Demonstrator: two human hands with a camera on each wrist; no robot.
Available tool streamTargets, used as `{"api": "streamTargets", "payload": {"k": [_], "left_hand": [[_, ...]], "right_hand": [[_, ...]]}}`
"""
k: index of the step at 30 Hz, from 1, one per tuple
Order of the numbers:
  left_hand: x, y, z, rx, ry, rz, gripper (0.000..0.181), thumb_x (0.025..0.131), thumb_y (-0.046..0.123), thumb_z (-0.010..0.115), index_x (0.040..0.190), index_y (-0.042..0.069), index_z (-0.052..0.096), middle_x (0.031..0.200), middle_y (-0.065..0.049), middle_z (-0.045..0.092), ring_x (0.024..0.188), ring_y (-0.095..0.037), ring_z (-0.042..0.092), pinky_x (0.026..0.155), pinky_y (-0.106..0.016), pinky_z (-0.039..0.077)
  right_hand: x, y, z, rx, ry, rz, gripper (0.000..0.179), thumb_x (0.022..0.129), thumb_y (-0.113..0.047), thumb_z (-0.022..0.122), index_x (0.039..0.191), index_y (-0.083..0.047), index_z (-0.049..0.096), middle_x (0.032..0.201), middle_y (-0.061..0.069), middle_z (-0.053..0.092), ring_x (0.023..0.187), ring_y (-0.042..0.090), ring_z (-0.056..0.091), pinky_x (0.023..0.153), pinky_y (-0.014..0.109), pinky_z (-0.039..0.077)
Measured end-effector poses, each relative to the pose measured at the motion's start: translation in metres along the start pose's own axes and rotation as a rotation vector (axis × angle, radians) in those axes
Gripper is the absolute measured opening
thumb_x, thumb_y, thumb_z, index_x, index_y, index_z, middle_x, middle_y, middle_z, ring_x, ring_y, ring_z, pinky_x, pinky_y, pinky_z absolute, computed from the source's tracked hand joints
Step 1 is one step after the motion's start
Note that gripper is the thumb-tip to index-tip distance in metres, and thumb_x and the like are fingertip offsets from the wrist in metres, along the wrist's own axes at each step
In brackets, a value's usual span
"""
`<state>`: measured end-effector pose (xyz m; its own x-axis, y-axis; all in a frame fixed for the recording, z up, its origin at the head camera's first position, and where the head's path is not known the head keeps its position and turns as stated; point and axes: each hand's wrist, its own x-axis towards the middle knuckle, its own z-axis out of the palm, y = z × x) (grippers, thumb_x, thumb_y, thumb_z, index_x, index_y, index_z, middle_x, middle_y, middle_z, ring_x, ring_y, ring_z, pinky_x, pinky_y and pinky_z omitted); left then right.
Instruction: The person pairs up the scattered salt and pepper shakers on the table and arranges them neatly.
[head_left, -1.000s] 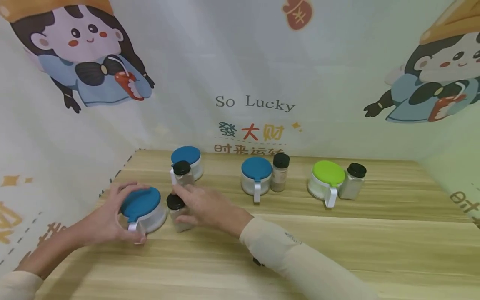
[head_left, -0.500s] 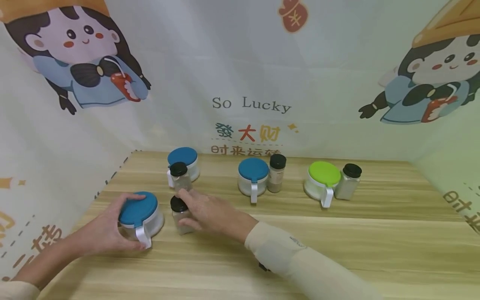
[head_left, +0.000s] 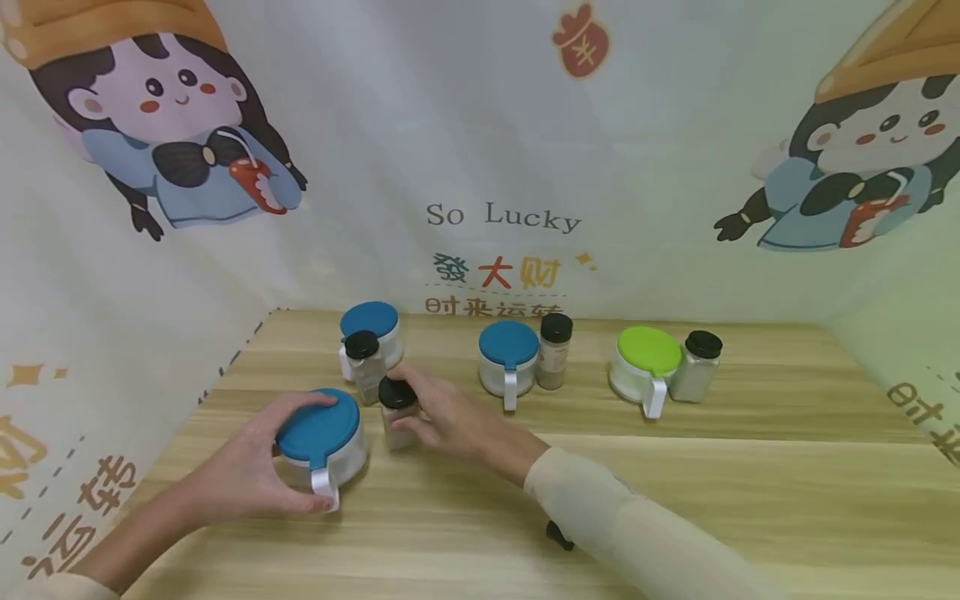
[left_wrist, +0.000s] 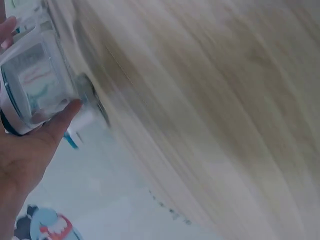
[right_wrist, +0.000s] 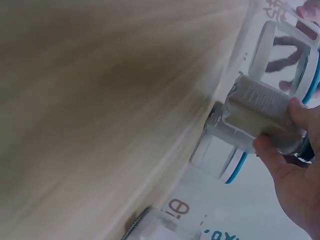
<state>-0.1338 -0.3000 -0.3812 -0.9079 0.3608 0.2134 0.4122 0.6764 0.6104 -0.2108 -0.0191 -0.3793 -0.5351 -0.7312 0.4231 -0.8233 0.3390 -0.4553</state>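
Observation:
My left hand (head_left: 251, 462) grips a clear round seasoning jar with a blue lid (head_left: 321, 423) and a white handle. Its fingers lie across the lid, and the thumb is at the handle. In the left wrist view the jar's clear body (left_wrist: 45, 82) shows above the thumb. Just to the right, my right hand (head_left: 453, 417) holds a small black-capped spice bottle (head_left: 397, 421) between thumb and fingers. Powder inside that bottle (right_wrist: 257, 110) shows in the right wrist view. Close behind it stands another black-capped spice bottle (head_left: 366, 367), in front of a second blue-lidded jar (head_left: 371, 321).
At the back middle, a blue-lidded jar (head_left: 508, 346) stands beside a spice bottle (head_left: 555, 350). Farther right is a green-lidded jar (head_left: 648, 354) with a spice bottle (head_left: 697, 367) next to it. A small black object (head_left: 558, 536) lies by my right sleeve. A printed curtain (head_left: 502, 150) borders the wooden table.
Both hands have moved to the right, the left with the blue-lidded jar and the right with the spice bottle. The other jars and bottles keep their places; the head view has shifted slightly.

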Motion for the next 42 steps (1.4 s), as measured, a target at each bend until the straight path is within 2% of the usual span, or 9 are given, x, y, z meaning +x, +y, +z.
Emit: {"api": "streamTargets", "payload": {"k": [4,9,18,23,27,32,35,39,42], "left_hand": [[0.001,0.012,0.010,0.006,0.004,0.048,0.099,0.065,0.043,0.097,0.147,0.027,0.044,0.142,-0.010,0.043,0.116,-0.037,0.055,0.087,-0.054,0.053],[0.005,0.026,0.023,0.015,0.006,0.083,0.100,0.063,0.048,0.097,0.146,0.031,0.044,0.142,-0.004,0.046,0.119,-0.031,0.055,0.091,-0.054,0.051],[0.008,0.055,0.056,-0.002,0.015,0.085,0.099,0.061,0.054,0.095,0.145,0.038,0.044,0.141,0.004,0.046,0.117,-0.023,0.056,0.090,-0.050,0.053],[0.017,0.073,0.069,-0.026,-0.030,0.071,0.100,0.060,0.053,0.095,0.145,0.042,0.043,0.142,0.006,0.044,0.117,-0.022,0.056,0.091,-0.049,0.052],[0.029,0.087,0.079,-0.027,-0.071,0.064,0.099,0.061,0.049,0.096,0.145,0.044,0.043,0.140,0.006,0.043,0.116,-0.023,0.057,0.092,-0.049,0.053],[0.052,0.107,0.095,-0.019,-0.104,0.133,0.097,0.063,0.044,0.095,0.146,0.039,0.043,0.137,0.003,0.044,0.115,-0.023,0.058,0.092,-0.045,0.053],[0.065,0.120,0.114,-0.043,-0.154,0.164,0.096,0.066,0.046,0.093,0.147,0.037,0.043,0.138,0.002,0.044,0.117,-0.023,0.057,0.093,-0.043,0.053],[0.084,0.139,0.141,-0.075,-0.221,0.163,0.095,0.068,0.050,0.091,0.148,0.038,0.041,0.140,-0.001,0.042,0.119,-0.022,0.056,0.094,-0.039,0.052],[0.101,0.152,0.156,-0.085,-0.252,0.185,0.095,0.069,0.050,0.091,0.148,0.038,0.041,0.141,-0.002,0.043,0.118,-0.020,0.056,0.093,-0.035,0.051]], "right_hand": [[-0.013,-0.006,0.000,0.017,0.047,-0.022,0.052,0.096,-0.019,0.072,0.140,-0.004,0.047,0.130,0.009,0.061,0.113,0.015,0.062,0.095,0.021,0.048],[-0.030,-0.012,-0.012,0.068,0.046,0.006,0.055,0.096,-0.018,0.072,0.144,-0.005,0.048,0.136,0.009,0.059,0.120,0.014,0.059,0.099,0.023,0.047],[-0.071,-0.015,-0.033,0.093,0.063,0.008,0.055,0.094,-0.014,0.075,0.141,-0.001,0.051,0.135,0.011,0.060,0.116,0.014,0.062,0.094,0.022,0.050],[-0.095,-0.012,-0.045,0.059,0.095,0.028,0.055,0.093,-0.016,0.076,0.141,-0.002,0.051,0.134,0.010,0.061,0.115,0.015,0.062,0.091,0.027,0.053],[-0.113,-0.006,-0.055,0.025,0.137,0.006,0.058,0.092,-0.015,0.077,0.141,-0.002,0.051,0.133,0.010,0.062,0.114,0.017,0.063,0.091,0.029,0.054],[-0.138,0.004,-0.071,0.058,0.206,0.001,0.061,0.087,-0.004,0.080,0.140,0.000,0.051,0.126,0.012,0.066,0.108,0.019,0.067,0.086,0.026,0.056],[-0.160,0.008,-0.084,0.104,0.216,0.050,0.059,0.085,0.001,0.079,0.138,0.001,0.052,0.124,0.011,0.066,0.106,0.020,0.067,0.083,0.028,0.057],[-0.189,0.012,-0.103,0.134,0.211,0.145,0.056,0.085,0.003,0.079,0.136,-0.001,0.054,0.123,0.010,0.067,0.106,0.020,0.067,0.081,0.032,0.058],[-0.206,0.018,-0.117,0.108,0.227,0.188,0.056,0.085,0.004,0.078,0.135,-0.001,0.054,0.123,0.012,0.066,0.107,0.019,0.067,0.080,0.032,0.059]]}}
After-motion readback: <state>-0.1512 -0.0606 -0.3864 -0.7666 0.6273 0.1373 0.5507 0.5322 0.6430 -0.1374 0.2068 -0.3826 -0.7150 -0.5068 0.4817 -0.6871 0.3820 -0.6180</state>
